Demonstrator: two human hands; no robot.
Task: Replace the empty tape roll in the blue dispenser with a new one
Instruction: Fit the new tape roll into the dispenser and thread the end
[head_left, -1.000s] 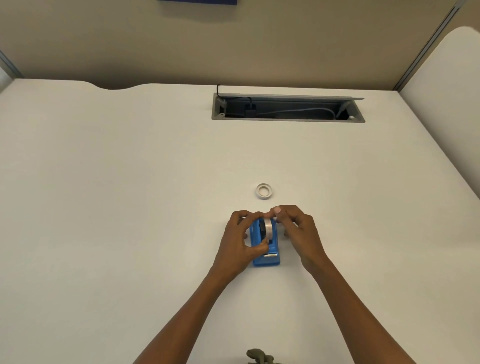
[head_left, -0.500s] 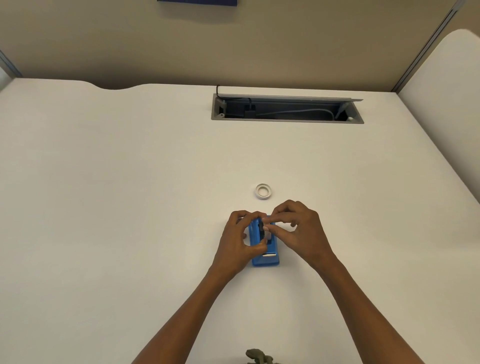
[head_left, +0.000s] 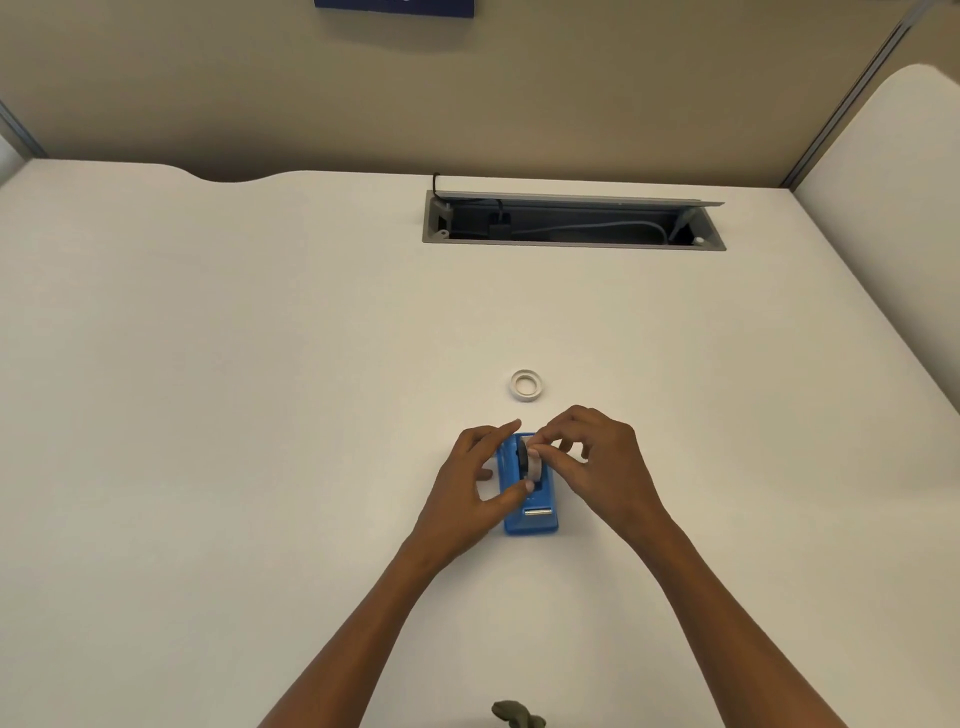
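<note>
The blue dispenser (head_left: 534, 512) stands on the white desk (head_left: 260, 415), its metal cutter toward me. A new tape roll (head_left: 531, 457) on a black hub sits upright in the dispenser's cradle. My left hand (head_left: 470, 488) cups the dispenser's left side, thumb against the front of the roll. My right hand (head_left: 597, 467) pinches the top of the roll from the right. The empty white tape core (head_left: 525, 385) lies flat on the desk just beyond both hands.
An open grey cable tray (head_left: 571, 221) with wires is sunk into the desk at the back. A beige partition wall rises behind it. A second white surface (head_left: 904, 208) adjoins at the right. A small olive object (head_left: 517, 716) shows at the bottom edge.
The roll went from being held above the dispenser down into its cradle. My right hand moved left over the roll, and my left thumb slid to the roll's front.
</note>
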